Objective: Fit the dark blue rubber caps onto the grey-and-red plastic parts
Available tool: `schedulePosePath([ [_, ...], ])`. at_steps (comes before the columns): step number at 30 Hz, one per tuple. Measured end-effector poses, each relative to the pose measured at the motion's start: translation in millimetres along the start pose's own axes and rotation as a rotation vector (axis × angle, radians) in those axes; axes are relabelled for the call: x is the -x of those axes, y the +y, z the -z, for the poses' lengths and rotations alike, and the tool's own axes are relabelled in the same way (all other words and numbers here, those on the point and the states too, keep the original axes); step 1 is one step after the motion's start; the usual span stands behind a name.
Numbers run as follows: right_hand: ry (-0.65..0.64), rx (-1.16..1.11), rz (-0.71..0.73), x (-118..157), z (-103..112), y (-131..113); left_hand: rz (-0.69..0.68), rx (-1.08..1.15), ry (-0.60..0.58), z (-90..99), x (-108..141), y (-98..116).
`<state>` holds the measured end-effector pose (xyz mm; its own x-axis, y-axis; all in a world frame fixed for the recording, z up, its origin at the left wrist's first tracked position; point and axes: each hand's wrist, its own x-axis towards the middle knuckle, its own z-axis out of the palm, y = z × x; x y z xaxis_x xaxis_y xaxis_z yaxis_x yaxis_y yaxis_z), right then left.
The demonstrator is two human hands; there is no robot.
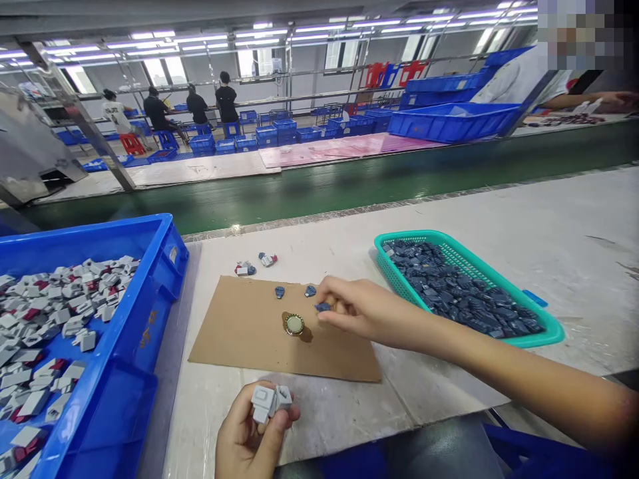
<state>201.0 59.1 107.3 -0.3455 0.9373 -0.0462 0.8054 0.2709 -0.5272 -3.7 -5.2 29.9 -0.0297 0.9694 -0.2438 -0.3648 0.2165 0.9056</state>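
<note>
Near the table's front edge, my left hand (257,432) is closed around a light grey blocky plastic part (269,400). My right hand (344,305) pinches a small dark blue plastic piece (323,307) over the right side of a brown cardboard sheet (234,332). A round metal cap with a pale top (294,324) sits mid-sheet, with a dark wet-looking stain around it. Two more dark blue pieces, one on the left (279,292) and one by my right fingers (310,291), lie along the sheet's far edge. Beyond it are two grey, blue and red assemblies (268,259).
At left stands a blue crate (164,266) of grey and red parts. A green basket (554,326) of dark blue pieces is at right, behind my right forearm. A green conveyor belt (239,211) runs across beyond the table. Blue bins and several people are farther off.
</note>
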Motion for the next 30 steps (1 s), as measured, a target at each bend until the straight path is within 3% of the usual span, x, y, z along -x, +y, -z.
schedulePosePath([
  [3,-0.082,0.133,0.12,-19,-12,-2,0.001,-0.006,-0.018,2.7,-1,-1],
  [8,-0.102,0.184,0.153,-32,-21,-2,-0.01,-0.001,-0.078,5.9,-3,-3],
  [14,-0.117,0.387,0.09,-34,-21,-8,-0.041,-0.028,-0.113,9.2,-3,-6],
  [21,-0.207,0.491,0.149,-41,-22,-17,-0.004,-0.05,-0.178,14.7,-6,-8],
  [30,-0.268,0.556,0.179,-49,-11,-28,0.009,-0.074,-0.156,12.7,-5,-4],
])
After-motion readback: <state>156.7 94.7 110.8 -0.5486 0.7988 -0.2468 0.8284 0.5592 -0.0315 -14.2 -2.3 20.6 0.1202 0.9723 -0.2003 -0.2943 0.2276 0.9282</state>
